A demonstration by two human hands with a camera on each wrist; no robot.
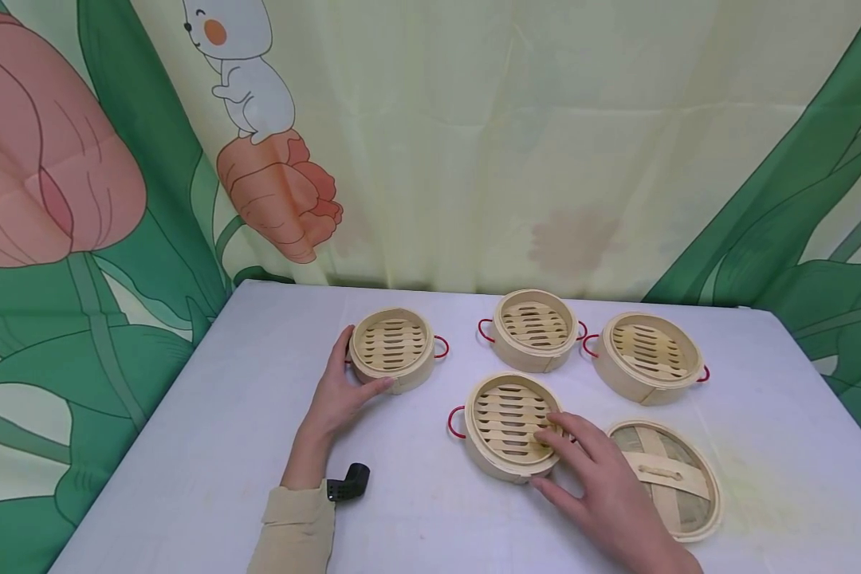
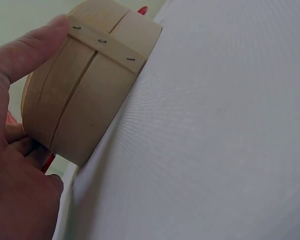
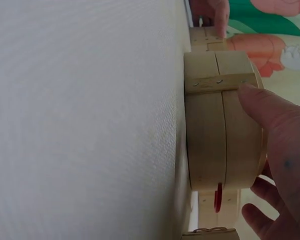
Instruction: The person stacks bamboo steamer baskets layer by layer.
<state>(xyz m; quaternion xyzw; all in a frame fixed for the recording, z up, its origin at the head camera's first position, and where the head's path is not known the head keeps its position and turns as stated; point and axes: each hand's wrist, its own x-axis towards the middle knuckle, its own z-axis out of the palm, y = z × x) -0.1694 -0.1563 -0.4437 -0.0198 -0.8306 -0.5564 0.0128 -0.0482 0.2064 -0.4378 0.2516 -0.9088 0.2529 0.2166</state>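
Observation:
At the left of the head view, my left hand (image 1: pixel 344 391) holds a small bamboo steamer basket (image 1: pixel 393 347) with red handles. Its thumb lies along the front of the wall (image 2: pixel 82 95) in the left wrist view, and its fingers reach round the side. My right hand (image 1: pixel 603 482) is at a second steamer basket (image 1: pixel 513 421) near the middle. In the right wrist view, the thumb touches the upper edge of that basket's wall (image 3: pixel 207 130), while other fingers are loosely bent. From the head view, fingertips lie over its slats. Both baskets rest on the table.
Two more steamer baskets (image 1: pixel 534 328) (image 1: pixel 648 356) stand at the back right of the white table (image 1: pixel 416 526). A round bamboo lid (image 1: pixel 667 478) lies beside my right hand. Behind the table hangs a printed curtain (image 1: pixel 430 143).

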